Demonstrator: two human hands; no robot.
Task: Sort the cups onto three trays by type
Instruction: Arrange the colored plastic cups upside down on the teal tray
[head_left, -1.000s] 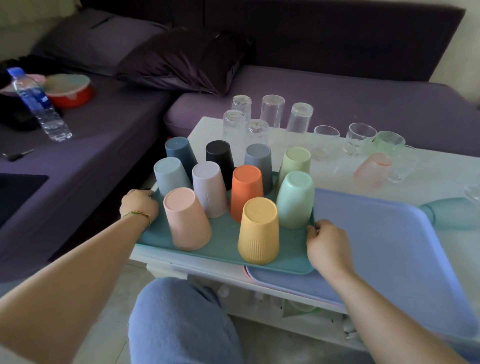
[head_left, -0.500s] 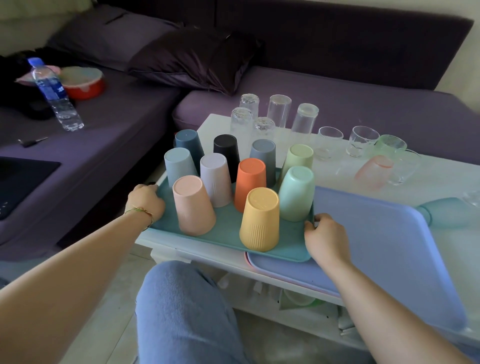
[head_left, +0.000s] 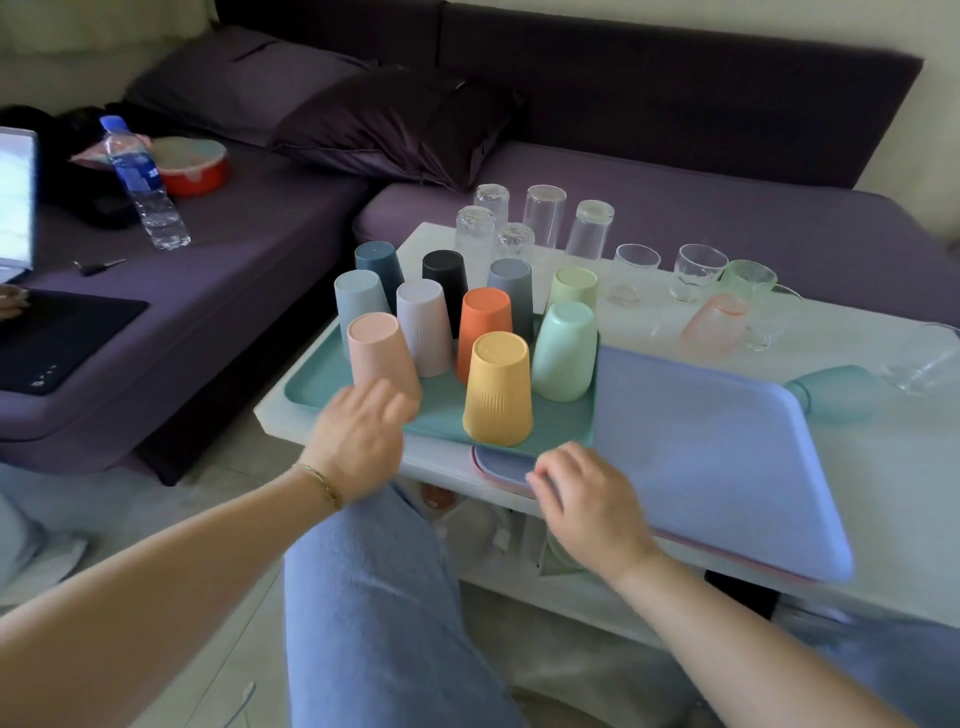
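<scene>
Several coloured plastic cups stand upside down on a teal tray (head_left: 311, 384), among them a yellow cup (head_left: 497, 389) and a pink cup (head_left: 376, 353). Beside it on the right, a lavender tray (head_left: 701, 441) lies bare on top of a pink tray (head_left: 480, 462). Tall clear glasses (head_left: 543, 215) and short glasses (head_left: 634, 273) stand behind on the white table (head_left: 883, 467). My left hand (head_left: 358, 441) hovers over the teal tray's front edge, fingers spread, holding nothing. My right hand (head_left: 587, 499) has its fingertips on the lavender tray's near left corner; its thumb is hidden.
A frosted pink glass (head_left: 714, 325), a green glass (head_left: 748, 278) and a teal glass (head_left: 836, 392) lying on its side are at the table's right. A water bottle (head_left: 143, 182), red bowl (head_left: 192, 166) and laptop (head_left: 15, 197) sit on the purple sofa. My knee (head_left: 374, 597) is below the table edge.
Both hands have let go of the teal tray's sides. The left hand moved right to the tray's front, and the right hand dropped to the lavender tray's corner.
</scene>
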